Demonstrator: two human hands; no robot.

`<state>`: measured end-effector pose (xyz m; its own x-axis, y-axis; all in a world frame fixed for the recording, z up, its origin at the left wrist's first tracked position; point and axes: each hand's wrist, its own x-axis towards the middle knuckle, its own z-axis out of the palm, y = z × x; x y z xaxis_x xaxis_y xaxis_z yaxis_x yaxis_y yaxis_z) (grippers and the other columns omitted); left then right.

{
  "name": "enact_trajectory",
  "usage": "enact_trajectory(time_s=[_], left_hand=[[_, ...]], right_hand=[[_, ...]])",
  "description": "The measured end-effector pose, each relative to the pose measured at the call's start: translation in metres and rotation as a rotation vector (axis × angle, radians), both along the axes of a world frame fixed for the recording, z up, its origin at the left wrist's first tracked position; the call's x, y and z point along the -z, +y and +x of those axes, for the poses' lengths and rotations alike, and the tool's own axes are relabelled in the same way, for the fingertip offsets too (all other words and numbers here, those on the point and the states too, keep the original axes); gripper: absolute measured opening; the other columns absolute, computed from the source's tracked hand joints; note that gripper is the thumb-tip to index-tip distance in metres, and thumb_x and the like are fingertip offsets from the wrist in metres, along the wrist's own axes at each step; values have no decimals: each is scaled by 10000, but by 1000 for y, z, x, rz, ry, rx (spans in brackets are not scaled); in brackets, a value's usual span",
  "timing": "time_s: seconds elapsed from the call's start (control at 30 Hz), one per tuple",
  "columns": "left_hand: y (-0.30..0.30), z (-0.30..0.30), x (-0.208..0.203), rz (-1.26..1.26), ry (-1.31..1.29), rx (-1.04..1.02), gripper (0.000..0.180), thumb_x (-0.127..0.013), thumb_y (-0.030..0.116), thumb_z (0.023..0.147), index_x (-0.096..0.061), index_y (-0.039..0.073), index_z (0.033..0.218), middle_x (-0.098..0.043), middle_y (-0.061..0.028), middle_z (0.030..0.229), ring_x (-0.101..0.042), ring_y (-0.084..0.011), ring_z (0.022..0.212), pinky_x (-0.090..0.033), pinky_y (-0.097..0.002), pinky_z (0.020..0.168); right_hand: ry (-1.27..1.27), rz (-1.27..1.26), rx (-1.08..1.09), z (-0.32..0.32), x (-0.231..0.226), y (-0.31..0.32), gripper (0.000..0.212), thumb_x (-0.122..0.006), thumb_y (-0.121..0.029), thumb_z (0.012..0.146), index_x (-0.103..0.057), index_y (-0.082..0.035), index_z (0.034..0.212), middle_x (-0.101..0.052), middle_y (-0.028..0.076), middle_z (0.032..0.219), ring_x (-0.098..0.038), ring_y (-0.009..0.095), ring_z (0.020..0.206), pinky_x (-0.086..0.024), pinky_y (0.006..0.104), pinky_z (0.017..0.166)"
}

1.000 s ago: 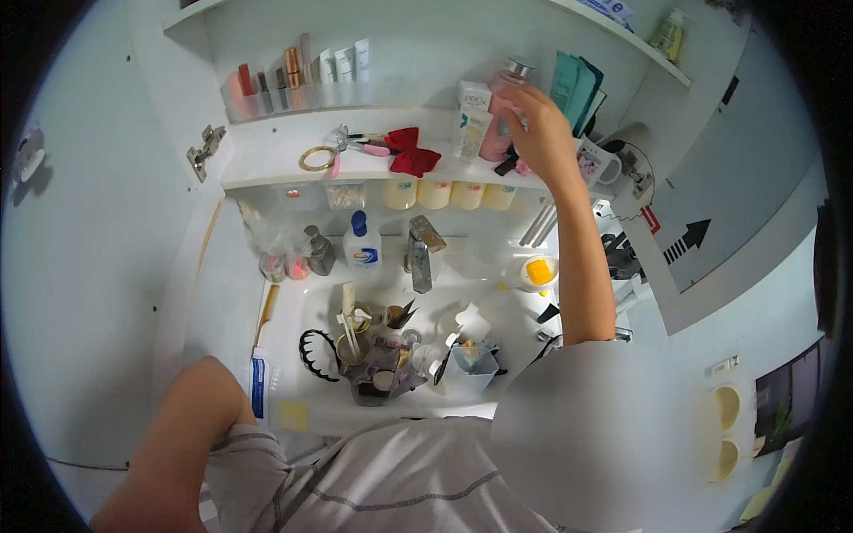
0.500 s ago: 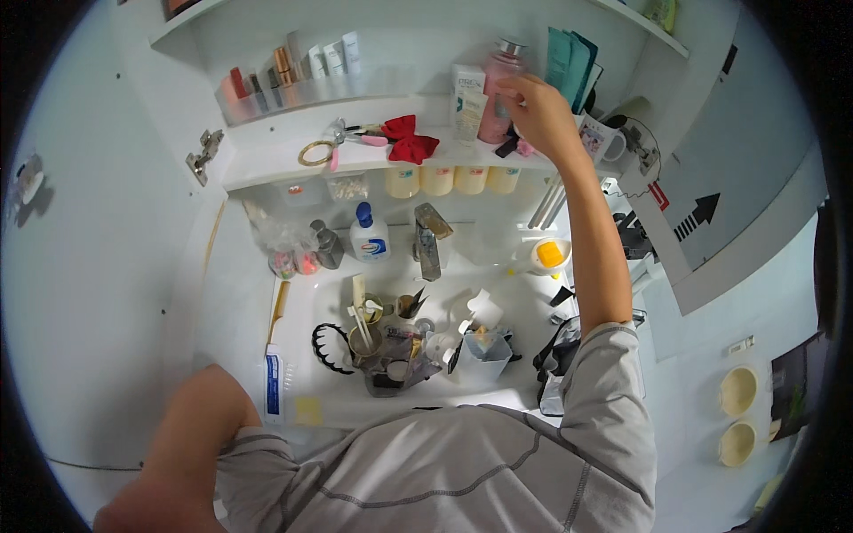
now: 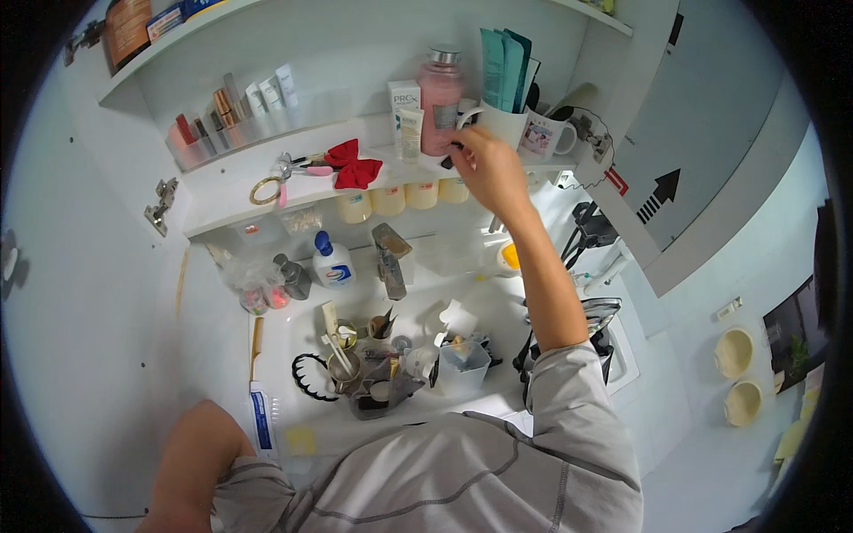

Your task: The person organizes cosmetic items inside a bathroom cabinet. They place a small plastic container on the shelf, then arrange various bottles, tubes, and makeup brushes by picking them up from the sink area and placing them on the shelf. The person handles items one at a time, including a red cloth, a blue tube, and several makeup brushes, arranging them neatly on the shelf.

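My right hand (image 3: 487, 167) reaches up to the cabinet's lower shelf, thumb and fingertips drawn together. What they hold, if anything, is hidden. Just left of the fingertips lies a small black object (image 3: 447, 163), at the foot of a pink bottle (image 3: 441, 99) with a silver cap. A white mug (image 3: 503, 127) holding teal tubes (image 3: 504, 71) stands right behind the hand. To the bottle's left are a white box (image 3: 403, 95) and a pale tube (image 3: 410, 135). My left arm (image 3: 197, 457) hangs down at the lower left, its hand out of view.
A printed mug (image 3: 540, 136) stands right of the hand. Left along the shelf are a red bow (image 3: 354, 164) and a clear cosmetics holder (image 3: 267, 129). Below, the washbasin (image 3: 289, 324) has a tap (image 3: 389, 266) and a clutter of cups. An open mirror door (image 3: 689, 133) juts out at right.
My right hand has moved down from beside the pink bottle's upper part to the shelf surface near its base. The whole view has shifted, so the shelf things appear further left.
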<state>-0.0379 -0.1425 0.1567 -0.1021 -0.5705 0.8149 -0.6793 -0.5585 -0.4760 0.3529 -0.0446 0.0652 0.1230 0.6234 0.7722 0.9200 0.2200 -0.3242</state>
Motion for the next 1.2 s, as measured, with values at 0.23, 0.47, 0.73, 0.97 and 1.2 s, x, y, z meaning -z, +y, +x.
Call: enact_trajectory(time_s=[0.23, 0.47, 0.73, 0.97, 1.2], left_hand=[[24, 17, 29, -152, 469, 56, 243, -681, 301, 756, -557, 101, 815, -519, 7, 611, -575, -137, 632, -397, -232, 523], [58, 60, 53, -328, 592, -246, 148, -671, 141, 680, -614, 79, 802, -542, -11, 604, -510, -152, 492, -397, -252, 431], [76, 75, 73, -511, 687, -450, 193, -653, 76, 611, -631, 68, 802, -507, -16, 554, -491, -164, 476, -355, -283, 438], [107, 109, 117, -1009, 939, -515, 199, -579, 43, 743, -620, 40, 938, -563, -25, 657, -530, -150, 559, -422, -278, 545], [118, 168, 158, -1646, 1128, 247, 369, -354, 185, 956, -367, 16, 1284, -534, -120, 1151, -511, -200, 1069, -387, -327, 919]], right_hand=[[-251, -84, 148, -6, 52, 11, 398, -648, -91, 707, -547, -42, 1089, -554, 104, 1108, -533, 290, 1013, -457, 369, 833], [-335, -107, 239, 5, 69, 14, 475, -658, -100, 686, -514, -52, 1136, -519, 140, 1156, -503, 300, 1059, -438, 377, 870], [-380, -11, 160, 12, 67, 23, 324, -596, -46, 700, -569, -63, 1023, -553, 61, 1004, -560, 249, 902, -466, 362, 754], [-448, 152, -41, 12, 58, 14, 267, -567, -78, 688, -600, -76, 952, -574, 41, 932, -588, 216, 804, -482, 305, 588], [-585, 448, -252, -47, 64, -45, 218, -663, -72, 650, -647, -77, 867, -592, 48, 895, -597, 178, 756, -502, 256, 581]])
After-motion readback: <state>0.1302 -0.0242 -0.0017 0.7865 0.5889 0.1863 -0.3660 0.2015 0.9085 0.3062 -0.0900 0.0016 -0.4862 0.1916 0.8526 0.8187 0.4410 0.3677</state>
